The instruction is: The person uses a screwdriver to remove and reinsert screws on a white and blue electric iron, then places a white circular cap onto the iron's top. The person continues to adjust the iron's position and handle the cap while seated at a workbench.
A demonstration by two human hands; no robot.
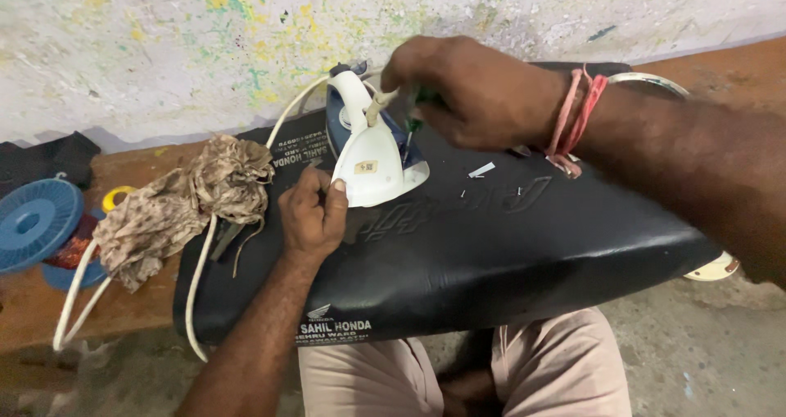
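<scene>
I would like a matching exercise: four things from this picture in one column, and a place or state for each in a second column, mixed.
1. clothes iron
2. rag
3. blue reel
4. screwdriver

a. crumpled over the white cord
b. in the right hand
c. far left, on the bench
d. steadied by the left hand, on the black seat

Pairs: 1-d, 2-a, 3-c, 4-b

White/blue iron (372, 159), black seat (491, 245), brown mottled rag (180, 204), blue spool (37, 220).

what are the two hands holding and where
Left hand grips the white clothes iron at its rear edge; right hand holds a green-handled screwdriver by its handle.
</scene>
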